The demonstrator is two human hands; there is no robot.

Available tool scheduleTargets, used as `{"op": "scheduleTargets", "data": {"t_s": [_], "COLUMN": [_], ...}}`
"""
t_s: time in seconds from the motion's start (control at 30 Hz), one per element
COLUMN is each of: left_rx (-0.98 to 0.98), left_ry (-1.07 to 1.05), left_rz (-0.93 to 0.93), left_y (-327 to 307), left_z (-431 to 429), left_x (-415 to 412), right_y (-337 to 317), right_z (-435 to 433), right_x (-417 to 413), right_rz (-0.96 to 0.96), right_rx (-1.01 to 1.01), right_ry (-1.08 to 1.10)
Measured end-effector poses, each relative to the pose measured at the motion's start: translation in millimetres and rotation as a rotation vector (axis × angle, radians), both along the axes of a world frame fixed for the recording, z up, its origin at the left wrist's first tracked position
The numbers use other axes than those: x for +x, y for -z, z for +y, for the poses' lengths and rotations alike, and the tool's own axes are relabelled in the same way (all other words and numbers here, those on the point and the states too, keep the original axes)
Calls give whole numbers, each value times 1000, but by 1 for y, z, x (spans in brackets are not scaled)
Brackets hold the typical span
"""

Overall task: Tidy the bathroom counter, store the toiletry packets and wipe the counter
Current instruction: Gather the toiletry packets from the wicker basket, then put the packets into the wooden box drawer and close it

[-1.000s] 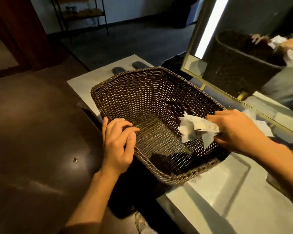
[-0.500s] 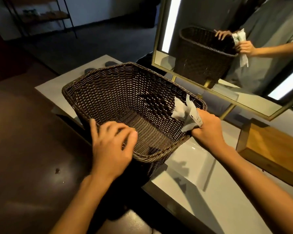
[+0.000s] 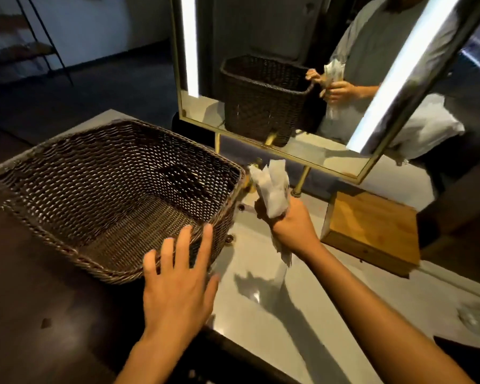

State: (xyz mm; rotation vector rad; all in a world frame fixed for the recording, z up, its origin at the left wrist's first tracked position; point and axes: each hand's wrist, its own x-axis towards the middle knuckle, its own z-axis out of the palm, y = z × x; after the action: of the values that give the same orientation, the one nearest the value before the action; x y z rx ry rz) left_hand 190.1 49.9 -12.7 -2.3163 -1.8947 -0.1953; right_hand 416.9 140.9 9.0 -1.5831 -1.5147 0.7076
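A dark brown wicker basket [image 3: 67,167] stands on the left part of the pale grey counter [image 3: 261,322], and its inside looks empty. My right hand [image 3: 291,228] is shut on a bunch of white toiletry packets [image 3: 272,187], held upright just outside the basket's right rim, above the counter. My left hand [image 3: 178,284] hovers with fingers spread at the basket's near right corner, holding nothing; I cannot tell whether the fingertips touch the rim.
A wooden box [image 3: 372,231] sits on the counter to the right. A brass-framed mirror [image 3: 288,79] with light strips stands behind on brass legs. Dark floor lies to the left, a metal shelf rack [image 3: 39,48] far back. Something clear and blurred sits at the right edge [image 3: 477,314].
My right hand lifted the packets out of the basket and moved them right, past its rim. My left hand let go of the basket's near edge and opened. The view swung right.
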Motion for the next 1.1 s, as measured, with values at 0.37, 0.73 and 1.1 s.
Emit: {"op": "scheduleTargets", "data": {"t_s": [0.37, 0.73, 1.1], "left_rx": [-155, -923, -1063], "left_ry": [119, 225, -74], "left_rz": [-91, -645, -1074], "left_y": [19, 93, 128], "left_z": [27, 64, 103], "left_x": [147, 366, 433], "right_y": [72, 125, 161], "right_z": [-10, 20, 14], "right_x": [314, 389, 383], "right_rz": [-460, -654, -682], "right_rx": [-410, -495, -304], "right_ry": [227, 170, 218]}}
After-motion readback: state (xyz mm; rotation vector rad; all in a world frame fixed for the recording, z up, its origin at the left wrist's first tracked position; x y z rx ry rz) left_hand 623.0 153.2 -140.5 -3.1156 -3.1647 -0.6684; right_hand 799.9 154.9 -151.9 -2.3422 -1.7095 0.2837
